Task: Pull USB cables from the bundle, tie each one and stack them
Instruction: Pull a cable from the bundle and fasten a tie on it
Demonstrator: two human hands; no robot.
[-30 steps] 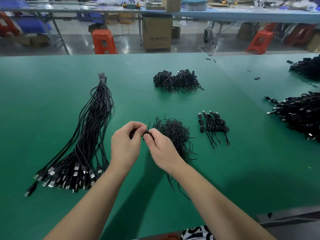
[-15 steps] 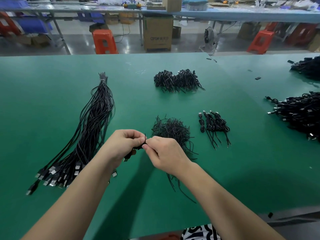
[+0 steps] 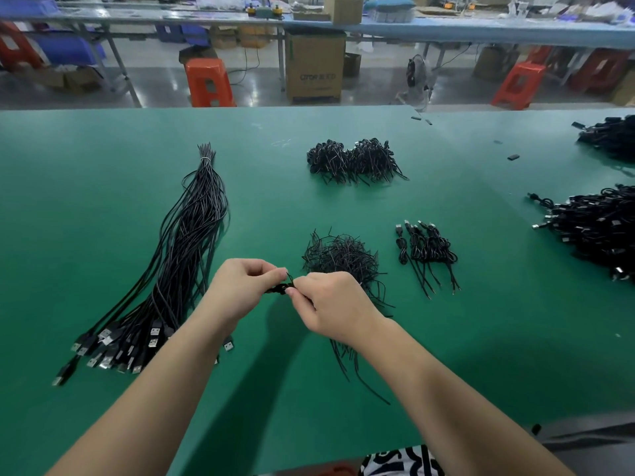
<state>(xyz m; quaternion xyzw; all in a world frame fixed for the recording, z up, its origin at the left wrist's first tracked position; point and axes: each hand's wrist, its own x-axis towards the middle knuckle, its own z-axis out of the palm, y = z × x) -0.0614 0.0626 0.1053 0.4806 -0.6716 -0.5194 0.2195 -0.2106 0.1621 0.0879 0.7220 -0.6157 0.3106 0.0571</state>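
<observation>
— Head view: left hand (image 3: 240,290) and right hand (image 3: 331,305) meeting above green table (image 3: 481,355), fingers of both curled, pinching one small coiled USB cable (image 3: 280,288) between them.

— And around them?

— Long bundle of USB cables (image 3: 182,266) lying left of the hands, tied at far end, plugs fanned out at near end. Loose heap of black twist ties (image 3: 340,257) just behind right hand. Small stack of tied cables (image 3: 426,250) right of that heap. Farther back, larger pile of tied cables (image 3: 354,161). More cable piles (image 3: 598,231) at right edge.
</observation>
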